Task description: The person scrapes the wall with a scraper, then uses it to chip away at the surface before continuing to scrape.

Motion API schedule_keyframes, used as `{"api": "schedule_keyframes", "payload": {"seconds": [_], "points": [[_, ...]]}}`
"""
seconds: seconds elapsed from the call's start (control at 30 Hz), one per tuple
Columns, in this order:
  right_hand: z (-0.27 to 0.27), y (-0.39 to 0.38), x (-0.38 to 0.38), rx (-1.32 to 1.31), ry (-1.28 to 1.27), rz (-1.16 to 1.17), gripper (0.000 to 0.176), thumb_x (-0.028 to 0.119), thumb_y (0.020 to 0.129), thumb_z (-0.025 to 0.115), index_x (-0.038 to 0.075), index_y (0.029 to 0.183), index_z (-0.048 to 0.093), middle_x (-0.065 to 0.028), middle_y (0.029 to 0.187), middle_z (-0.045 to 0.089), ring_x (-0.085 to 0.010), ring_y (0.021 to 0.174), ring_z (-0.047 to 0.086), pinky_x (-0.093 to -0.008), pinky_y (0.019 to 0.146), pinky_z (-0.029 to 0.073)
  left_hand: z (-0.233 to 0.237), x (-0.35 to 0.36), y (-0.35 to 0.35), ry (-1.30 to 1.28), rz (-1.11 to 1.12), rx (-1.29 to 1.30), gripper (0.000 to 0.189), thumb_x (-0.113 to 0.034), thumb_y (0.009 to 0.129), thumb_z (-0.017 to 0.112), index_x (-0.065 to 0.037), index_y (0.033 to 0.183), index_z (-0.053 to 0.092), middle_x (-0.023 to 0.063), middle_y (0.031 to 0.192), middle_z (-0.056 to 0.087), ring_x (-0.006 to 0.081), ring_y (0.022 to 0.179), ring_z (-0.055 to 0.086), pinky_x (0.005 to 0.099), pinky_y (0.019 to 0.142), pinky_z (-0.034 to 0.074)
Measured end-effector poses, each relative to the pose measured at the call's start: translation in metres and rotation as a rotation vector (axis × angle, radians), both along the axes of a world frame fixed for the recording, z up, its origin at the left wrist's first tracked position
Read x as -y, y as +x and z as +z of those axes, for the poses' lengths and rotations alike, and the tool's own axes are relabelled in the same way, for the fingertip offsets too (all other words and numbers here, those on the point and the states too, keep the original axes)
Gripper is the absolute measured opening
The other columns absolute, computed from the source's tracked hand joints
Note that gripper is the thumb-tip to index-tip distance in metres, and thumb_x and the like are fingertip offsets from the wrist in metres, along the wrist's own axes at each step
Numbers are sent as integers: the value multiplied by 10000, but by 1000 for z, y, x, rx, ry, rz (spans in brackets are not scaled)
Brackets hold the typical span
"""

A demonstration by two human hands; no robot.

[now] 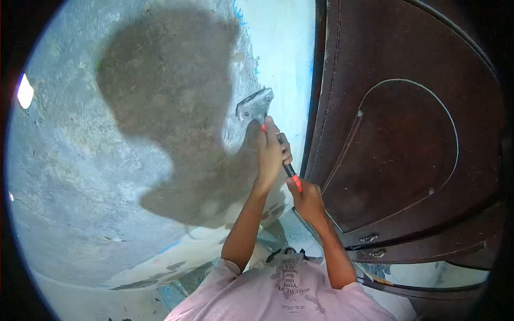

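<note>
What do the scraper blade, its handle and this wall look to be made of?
Scraper blade: likely bare steel, dull grey with visible fasteners. Handle: probably plastic or rubber, black with orange-red parts. Wall: apparently cement plaster, rough mottled grey, with pale blue paint at its edges.

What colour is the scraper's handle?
The handle is black with orange-red bits; head view shows it.

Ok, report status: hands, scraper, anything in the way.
Left hand shut on scraper handle, near the blade. Right hand shut on handle end. Blade against the wall. Door close on the right.
</note>
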State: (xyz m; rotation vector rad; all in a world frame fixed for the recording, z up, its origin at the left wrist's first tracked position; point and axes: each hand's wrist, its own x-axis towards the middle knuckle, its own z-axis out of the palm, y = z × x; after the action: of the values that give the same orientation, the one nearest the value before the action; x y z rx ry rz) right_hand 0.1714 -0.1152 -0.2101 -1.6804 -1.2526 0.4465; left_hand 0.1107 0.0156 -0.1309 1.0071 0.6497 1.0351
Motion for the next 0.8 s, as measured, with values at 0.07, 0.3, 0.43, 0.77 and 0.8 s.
{"api": "schedule_keyframes", "payload": {"seconds": [0.07, 0.3, 0.43, 0.77, 0.8], "points": [[6, 0, 4, -46, -46, 17, 375, 373, 1010, 570, 10, 966, 657, -197, 611, 515, -341, 533, 576, -424, 549, 441, -10, 2, -5, -25, -36, -8, 484, -599, 1033, 369, -138, 888, 399, -40, 587, 330, 68, 422, 300, 245, 381, 268], [-14, 4, 1, 4, 38, 14, 407, 387, 1020, 545, 8, 907, 637, -207, 613, 551, -386, 545, 590, -432, 549, 447, -19, -1, -2, 7, -117, 7, 471, -584, 1038, 370, -146, 864, 373, -36, 594, 322, 69, 444, 323, 244, 401, 282], [-1, 4, 5, -6, -47, -7, 400, 370, 1018, 550, -3, 907, 641, -230, 627, 554, -450, 585, 585, -453, 558, 448, -16, 0, -3, 42, -105, 28, 458, -567, 1046, 364, -148, 860, 369, -44, 595, 328, 67, 439, 320, 249, 395, 278], [3, 2, 4, 21, -100, -22, 465, 426, 1024, 512, -2, 911, 655, -220, 636, 567, -441, 636, 622, -440, 557, 457, -11, 4, -1, 3, -51, 33, 487, -614, 1017, 400, -139, 906, 395, -34, 602, 330, 63, 448, 320, 240, 406, 289], [-9, -2, 8, 24, -8, -23, 460, 421, 1023, 515, -3, 908, 653, -227, 637, 566, -444, 639, 623, -446, 555, 457, -19, 8, -5, 0, -58, 8, 487, -615, 1016, 402, -141, 903, 395, -37, 602, 326, 64, 448, 321, 239, 406, 288]]}}
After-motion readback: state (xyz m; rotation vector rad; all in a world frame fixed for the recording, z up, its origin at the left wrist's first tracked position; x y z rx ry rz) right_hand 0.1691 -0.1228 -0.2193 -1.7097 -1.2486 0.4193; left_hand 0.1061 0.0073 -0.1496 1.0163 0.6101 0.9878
